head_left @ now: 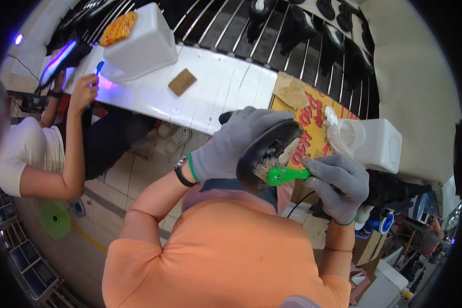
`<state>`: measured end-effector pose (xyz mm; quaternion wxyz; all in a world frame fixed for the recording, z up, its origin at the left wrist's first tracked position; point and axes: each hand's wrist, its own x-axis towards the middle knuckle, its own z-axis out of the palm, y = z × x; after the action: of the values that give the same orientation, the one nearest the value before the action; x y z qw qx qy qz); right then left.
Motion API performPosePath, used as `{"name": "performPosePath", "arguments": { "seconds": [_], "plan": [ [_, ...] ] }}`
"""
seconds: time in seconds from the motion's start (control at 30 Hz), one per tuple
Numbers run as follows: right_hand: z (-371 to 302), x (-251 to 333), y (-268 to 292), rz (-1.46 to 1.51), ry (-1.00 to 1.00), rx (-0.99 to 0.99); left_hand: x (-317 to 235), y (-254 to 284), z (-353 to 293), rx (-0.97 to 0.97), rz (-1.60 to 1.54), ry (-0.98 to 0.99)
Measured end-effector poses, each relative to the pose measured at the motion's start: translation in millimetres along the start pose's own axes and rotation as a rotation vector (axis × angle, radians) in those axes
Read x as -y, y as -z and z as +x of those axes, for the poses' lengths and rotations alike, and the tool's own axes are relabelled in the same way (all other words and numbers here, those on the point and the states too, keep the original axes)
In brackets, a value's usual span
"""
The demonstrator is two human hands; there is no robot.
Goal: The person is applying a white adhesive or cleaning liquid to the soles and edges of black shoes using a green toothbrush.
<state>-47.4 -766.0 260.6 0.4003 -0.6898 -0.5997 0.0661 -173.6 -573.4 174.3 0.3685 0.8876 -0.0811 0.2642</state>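
My left hand point(230, 141), in a grey glove with a green cuff, grips a black shoe upper point(252, 160) from behind, its underside tilted toward my right. A brush with a bright green handle point(288, 176) is pinched between the thumb and fingers of my gloved right hand point(340, 186). The brush's pale bristles touch the underside of the shoe near one end. A whitish patch shows along that underside. Some of the shoe is covered by the glove.
Ahead runs a white bench point(210, 77) with a brown block point(182, 82) and a white tub point(138, 46). Yellow cardboard point(318, 138) lies under a clear cup point(351, 133) beside a white container point(380, 146). Black shoes point(297, 31) rest on metal rollers. A co-worker point(46, 154) sits left.
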Motion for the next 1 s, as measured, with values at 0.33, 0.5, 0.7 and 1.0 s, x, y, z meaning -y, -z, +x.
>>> {"name": "performPosePath", "arguments": {
  "seconds": [0.33,0.5,0.7,1.0],
  "plan": [
    [55.6,-19.9,33.3,-0.354,0.154,-0.125,62.1,29.9,62.2,0.509,-0.575,0.083],
    [84.3,-25.2,53.1,-0.600,0.155,-0.095,111.4,21.6,89.0,0.801,-0.797,0.145],
    [89.4,-28.1,65.7,-0.567,0.096,-0.007,143.6,2.8,99.4,0.874,-0.852,0.218],
    [93.2,-33.3,61.1,-0.415,-0.136,-0.169,143.7,-4.1,99.9,0.798,-0.890,0.188]
  ]
}}
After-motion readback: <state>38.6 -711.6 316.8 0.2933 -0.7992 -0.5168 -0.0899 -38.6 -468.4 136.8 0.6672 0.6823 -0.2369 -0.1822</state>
